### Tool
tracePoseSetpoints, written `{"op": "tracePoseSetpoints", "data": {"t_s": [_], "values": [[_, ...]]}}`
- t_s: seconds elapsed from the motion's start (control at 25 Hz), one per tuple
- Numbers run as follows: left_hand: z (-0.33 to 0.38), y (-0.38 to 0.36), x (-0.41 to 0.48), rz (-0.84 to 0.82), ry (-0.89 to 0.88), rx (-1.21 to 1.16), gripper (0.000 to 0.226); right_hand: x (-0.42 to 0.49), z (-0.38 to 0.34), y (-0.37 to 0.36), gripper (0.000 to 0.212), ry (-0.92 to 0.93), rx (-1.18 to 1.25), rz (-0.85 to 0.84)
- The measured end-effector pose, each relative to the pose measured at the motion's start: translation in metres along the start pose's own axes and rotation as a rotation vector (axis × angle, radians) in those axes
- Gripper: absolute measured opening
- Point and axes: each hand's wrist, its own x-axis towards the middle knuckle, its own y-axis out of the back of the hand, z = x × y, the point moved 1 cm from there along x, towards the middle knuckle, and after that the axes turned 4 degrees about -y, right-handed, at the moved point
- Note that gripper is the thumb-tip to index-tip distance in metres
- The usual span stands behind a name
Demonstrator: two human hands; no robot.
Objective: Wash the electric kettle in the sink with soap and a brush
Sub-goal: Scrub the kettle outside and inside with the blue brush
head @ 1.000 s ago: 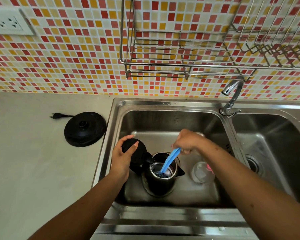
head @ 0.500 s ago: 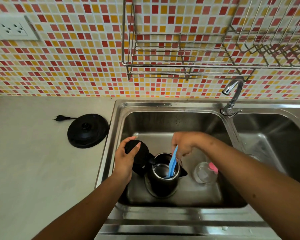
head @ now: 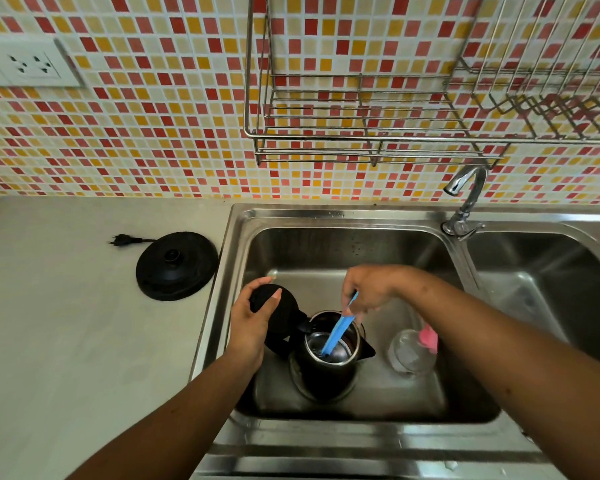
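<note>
"Head view: where does the kettle (head: 329, 368) stand?"

"Upright on the floor of the left basin of the steel sink (head: 326, 216), with its lid (head: 284, 308) swung open to the left and its spout pointing right."

"And the hands?"

"The left hand (head: 253, 323) has its fingers (head: 262, 281) and thumb curled round the black lid. The right hand (head: 368, 292) has its fingers (head: 355, 308) clamped on the top of a blue brush (head: 336, 332). The handle slants down through the kettle's mouth, with its lower end deep inside."

"Anything beside it?"

"A clear bottle (head: 409, 351) with a pink cap sits just right of the kettle in the same basin, partly behind the right forearm. Any label on it is too blurred to read."

"On the bench (head: 66, 341)?"

"The round black kettle base (head: 175, 265) lies left of the sink, with its plug (head: 120, 241) loose behind it. A white wall socket (head: 28, 64) sits at upper left, and a wire rack (head: 361, 133) hangs above the tap (head: 465, 199)."
</note>
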Motion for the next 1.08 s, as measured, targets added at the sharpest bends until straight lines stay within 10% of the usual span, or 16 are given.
{"op": "tracePoseSetpoints", "data": {"t_s": [1.08], "values": [[-0.001, 0.013, -0.01, -0.004, 0.196, 0.004, 0.036, -0.031, 0.016, -0.052, 0.017, -0.344, 1.438, 0.133]]}}
